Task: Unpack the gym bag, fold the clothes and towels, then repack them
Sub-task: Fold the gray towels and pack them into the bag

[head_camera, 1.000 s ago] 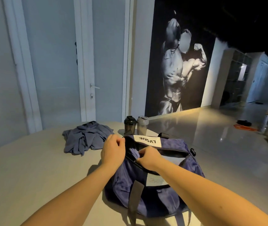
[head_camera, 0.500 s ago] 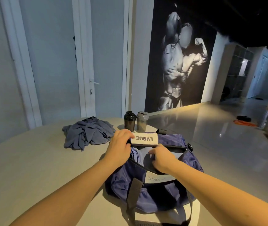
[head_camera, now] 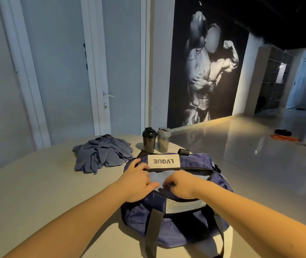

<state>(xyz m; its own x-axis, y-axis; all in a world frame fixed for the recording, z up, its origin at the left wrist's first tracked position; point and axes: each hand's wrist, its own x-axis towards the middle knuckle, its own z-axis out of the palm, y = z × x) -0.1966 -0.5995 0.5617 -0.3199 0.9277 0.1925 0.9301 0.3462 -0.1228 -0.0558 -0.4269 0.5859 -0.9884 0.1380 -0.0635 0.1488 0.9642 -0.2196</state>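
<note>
Two hands have moved into the widened mouth of the navy nylon gym bag (head_camera: 195,161) on the counter (head_camera: 37,192): left hand (head_camera: 136,181) flat by its far rim, right hand (head_camera: 183,185) pinching pale grey cloth (head_camera: 159,176) inside, probably the next item to come out.

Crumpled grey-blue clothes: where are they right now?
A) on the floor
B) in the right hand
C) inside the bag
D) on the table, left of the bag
D: the crumpled clothes lie in a heap on the table, to the left of the gym bag, with neither hand on them.
</note>
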